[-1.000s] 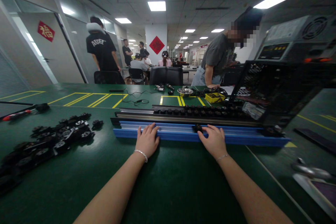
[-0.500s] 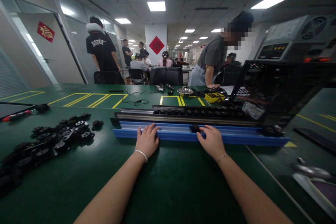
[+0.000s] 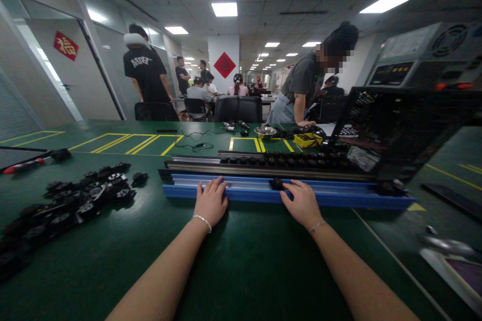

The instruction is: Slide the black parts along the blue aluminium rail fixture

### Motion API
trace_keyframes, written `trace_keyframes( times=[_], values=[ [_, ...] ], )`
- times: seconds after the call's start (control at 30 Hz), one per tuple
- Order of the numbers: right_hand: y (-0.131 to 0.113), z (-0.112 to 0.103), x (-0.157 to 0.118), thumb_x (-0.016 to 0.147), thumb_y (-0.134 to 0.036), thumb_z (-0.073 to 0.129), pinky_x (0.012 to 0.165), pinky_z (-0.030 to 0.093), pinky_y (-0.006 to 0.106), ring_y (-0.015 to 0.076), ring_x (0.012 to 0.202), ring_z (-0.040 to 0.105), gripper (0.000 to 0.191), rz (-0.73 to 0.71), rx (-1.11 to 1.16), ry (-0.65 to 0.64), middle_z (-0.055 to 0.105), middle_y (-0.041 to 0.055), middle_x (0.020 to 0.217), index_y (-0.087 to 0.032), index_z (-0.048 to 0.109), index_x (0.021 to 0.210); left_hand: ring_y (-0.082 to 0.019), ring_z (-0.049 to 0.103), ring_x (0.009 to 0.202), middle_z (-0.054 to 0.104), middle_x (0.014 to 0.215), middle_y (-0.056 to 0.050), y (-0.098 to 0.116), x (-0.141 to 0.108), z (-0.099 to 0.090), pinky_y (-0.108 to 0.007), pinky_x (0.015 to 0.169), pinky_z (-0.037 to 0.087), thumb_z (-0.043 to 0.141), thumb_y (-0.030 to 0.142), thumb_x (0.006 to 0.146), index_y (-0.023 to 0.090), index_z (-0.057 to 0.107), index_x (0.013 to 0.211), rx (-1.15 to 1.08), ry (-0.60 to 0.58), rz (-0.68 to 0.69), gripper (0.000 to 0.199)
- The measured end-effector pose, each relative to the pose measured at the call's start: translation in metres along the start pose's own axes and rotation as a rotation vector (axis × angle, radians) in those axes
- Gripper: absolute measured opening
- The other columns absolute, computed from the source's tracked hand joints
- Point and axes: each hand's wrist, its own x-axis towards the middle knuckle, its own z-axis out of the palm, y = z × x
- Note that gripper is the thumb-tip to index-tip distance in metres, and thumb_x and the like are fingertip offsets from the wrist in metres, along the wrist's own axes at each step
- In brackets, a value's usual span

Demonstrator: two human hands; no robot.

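A long blue rail (image 3: pixel 248 194) with a pale channel lies across the green table in front of me. My left hand (image 3: pixel 211 199) rests open on its left part, fingers spread over the near edge. In the channel sits a small black part (image 3: pixel 276 183) whose exact kind I cannot make out. Against its right side, the thumb and forefinger of my right hand (image 3: pixel 302 203) are closed in. Another black piece (image 3: pixel 389 188) is at the rail's right end. Directly behind lies a dark rail (image 3: pixel 263 170), then a row of black parts (image 3: pixel 286 159).
Many black parts (image 3: pixel 86 195) are heaped at left, near a red-handled tool (image 3: pixel 26 165). An opened computer case (image 3: pixel 406 135) stands at right. Farther back are a metal bowl (image 3: pixel 265 132), a yellow tray (image 3: pixel 308 139) and a person (image 3: pixel 301 80) leaning on the table.
The small black part has slid slightly left along the blue rail, with my right hand moving along. My left hand stays put. The person across the table leans slightly differently.
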Motion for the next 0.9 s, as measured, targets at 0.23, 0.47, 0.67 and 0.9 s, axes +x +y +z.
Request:
trace_keyframes(
  times=[0.23,0.47,0.67,0.9],
  values=[
    [-0.0007,0.0003,0.0002,0.081,-0.036,0.042,0.098,0.029,0.044,0.0245,0.111,0.048,0.036,-0.013,-0.005,-0.020,0.065,0.0093,0.106,-0.015,0.066,0.099,-0.023,0.040,0.122,0.045,0.136,-0.003,0.0003,-0.0001,0.0005,-0.053,0.106,0.017,0.044,0.030,0.080,0.029,0.047,0.121,-0.008,0.001,-0.005,0.042],
    [-0.0021,0.0004,-0.0001,0.082,-0.038,0.042,0.100,0.026,0.046,0.0245,0.114,0.046,0.037,-0.013,-0.014,-0.053,0.064,0.0087,0.110,-0.017,0.065,0.102,-0.023,0.040,0.122,0.045,0.136,-0.003,0.0001,0.0001,0.0005,-0.054,0.105,0.017,0.045,0.030,0.079,0.028,0.047,0.122,-0.008,-0.001,-0.005,0.043],
    [-0.0026,0.0005,-0.0005,0.082,-0.038,0.042,0.101,0.024,0.049,0.0246,0.115,0.045,0.036,-0.019,-0.002,-0.076,0.063,0.0076,0.111,-0.019,0.064,0.103,-0.023,0.040,0.122,0.045,0.136,-0.003,0.0007,0.0002,-0.0001,-0.053,0.106,0.017,0.044,0.030,0.080,0.028,0.047,0.122,-0.010,0.003,-0.006,0.043],
    [-0.0068,-0.0010,-0.0009,0.082,-0.037,0.042,0.102,0.021,0.050,0.0238,0.116,0.043,0.036,-0.028,0.009,-0.117,0.063,0.0058,0.111,-0.020,0.062,0.106,-0.023,0.040,0.121,0.045,0.135,-0.003,0.0006,0.0007,0.0001,-0.054,0.106,0.017,0.044,0.030,0.079,0.028,0.047,0.122,-0.012,0.001,-0.005,0.043]
  ],
)
